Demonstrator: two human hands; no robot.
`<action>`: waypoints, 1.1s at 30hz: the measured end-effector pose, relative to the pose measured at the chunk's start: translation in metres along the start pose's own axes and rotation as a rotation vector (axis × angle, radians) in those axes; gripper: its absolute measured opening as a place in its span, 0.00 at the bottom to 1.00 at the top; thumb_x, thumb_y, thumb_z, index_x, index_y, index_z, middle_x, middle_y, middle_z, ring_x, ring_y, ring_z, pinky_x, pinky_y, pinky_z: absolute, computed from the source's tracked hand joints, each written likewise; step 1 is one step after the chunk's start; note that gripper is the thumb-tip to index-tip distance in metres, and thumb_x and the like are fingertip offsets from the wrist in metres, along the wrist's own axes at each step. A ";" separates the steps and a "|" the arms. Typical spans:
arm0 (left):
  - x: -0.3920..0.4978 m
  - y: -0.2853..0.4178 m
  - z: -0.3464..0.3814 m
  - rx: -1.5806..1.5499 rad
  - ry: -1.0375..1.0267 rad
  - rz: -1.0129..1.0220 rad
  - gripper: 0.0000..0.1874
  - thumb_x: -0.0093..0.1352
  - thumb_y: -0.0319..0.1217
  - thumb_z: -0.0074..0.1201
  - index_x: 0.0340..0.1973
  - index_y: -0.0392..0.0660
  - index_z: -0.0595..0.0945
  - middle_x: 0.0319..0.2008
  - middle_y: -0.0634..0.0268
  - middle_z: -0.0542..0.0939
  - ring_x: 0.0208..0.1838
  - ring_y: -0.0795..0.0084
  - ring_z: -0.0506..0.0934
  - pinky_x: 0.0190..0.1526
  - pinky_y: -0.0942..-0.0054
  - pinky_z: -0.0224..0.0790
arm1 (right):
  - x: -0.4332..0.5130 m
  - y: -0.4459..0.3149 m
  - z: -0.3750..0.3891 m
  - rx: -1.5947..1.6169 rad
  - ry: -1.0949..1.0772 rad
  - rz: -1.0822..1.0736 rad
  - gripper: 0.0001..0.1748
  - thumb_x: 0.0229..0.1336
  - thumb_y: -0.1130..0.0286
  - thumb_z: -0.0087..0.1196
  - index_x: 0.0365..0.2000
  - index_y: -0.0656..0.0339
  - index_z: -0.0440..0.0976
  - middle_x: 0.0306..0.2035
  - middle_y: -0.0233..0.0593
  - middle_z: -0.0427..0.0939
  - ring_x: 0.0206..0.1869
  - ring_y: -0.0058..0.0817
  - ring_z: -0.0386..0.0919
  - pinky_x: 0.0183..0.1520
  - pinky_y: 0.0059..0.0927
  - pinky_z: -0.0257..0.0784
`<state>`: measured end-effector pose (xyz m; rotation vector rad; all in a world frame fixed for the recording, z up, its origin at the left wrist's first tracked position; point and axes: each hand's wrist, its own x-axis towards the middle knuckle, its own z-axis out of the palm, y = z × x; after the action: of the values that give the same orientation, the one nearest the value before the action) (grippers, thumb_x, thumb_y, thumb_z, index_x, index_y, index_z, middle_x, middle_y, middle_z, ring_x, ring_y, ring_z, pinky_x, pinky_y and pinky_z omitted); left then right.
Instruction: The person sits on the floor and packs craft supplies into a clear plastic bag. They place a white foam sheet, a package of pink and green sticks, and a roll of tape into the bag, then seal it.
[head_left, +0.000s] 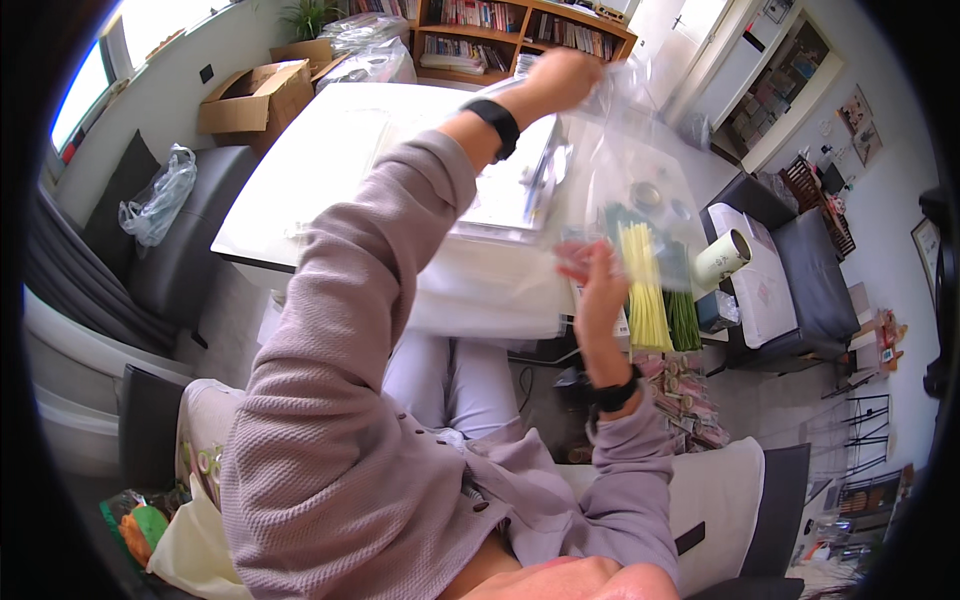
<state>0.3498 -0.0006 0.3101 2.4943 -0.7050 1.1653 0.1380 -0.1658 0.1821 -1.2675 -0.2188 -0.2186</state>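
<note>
My left hand (566, 79), blurred by motion, is closed on the upper part of a clear plastic bag (622, 135) above the far right of the white table (315, 150). The bag hangs down over the table's right side. My right hand (600, 281) is lower, near the bag's bottom edge; blur hides whether it grips anything. A small reddish thing (576, 255) shows at its fingertips. Beside it lie a bundle of pale yellow stems (643, 292) and a bundle of green stems (681, 322). A round roll (645, 196) shows through the plastic.
A stack of clear-wrapped sheets (510, 195) lies mid-table. A patterned cylinder (724, 259) stands at the right, near a dark box (716, 311). Pink packets (682, 401) are below the table's right edge. An open cardboard box (259, 94) sits beyond the far left.
</note>
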 end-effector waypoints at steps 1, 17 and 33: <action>-0.015 0.013 0.028 -0.033 -0.202 -0.107 0.09 0.61 0.31 0.47 0.29 0.46 0.83 0.30 0.56 0.82 0.37 0.52 0.80 0.37 0.58 0.74 | -0.015 0.030 0.000 0.024 0.055 0.114 0.17 0.70 0.66 0.37 0.35 0.70 0.70 0.35 0.48 0.79 0.39 0.35 0.81 0.36 0.31 0.81; -0.278 0.042 -0.009 -1.073 -0.361 -0.439 0.16 0.69 0.31 0.52 0.51 0.39 0.76 0.44 0.61 0.79 0.45 0.71 0.78 0.46 0.72 0.74 | -0.108 0.104 -0.133 -1.302 -1.455 0.274 0.13 0.55 0.61 0.49 0.31 0.59 0.78 0.31 0.51 0.78 0.36 0.52 0.76 0.39 0.45 0.71; -0.429 0.077 -0.037 -1.422 -0.067 -1.537 0.09 0.67 0.35 0.56 0.30 0.43 0.80 0.23 0.70 0.77 0.24 0.79 0.75 0.26 0.79 0.68 | 0.038 0.102 -0.155 -0.417 -0.471 0.925 0.07 0.57 0.66 0.59 0.30 0.59 0.76 0.23 0.31 0.78 0.24 0.20 0.77 0.29 0.22 0.74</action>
<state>0.0482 0.0827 0.0051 1.0861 0.3946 -0.1277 0.2101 -0.2865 0.0552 -1.6938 0.0348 0.8751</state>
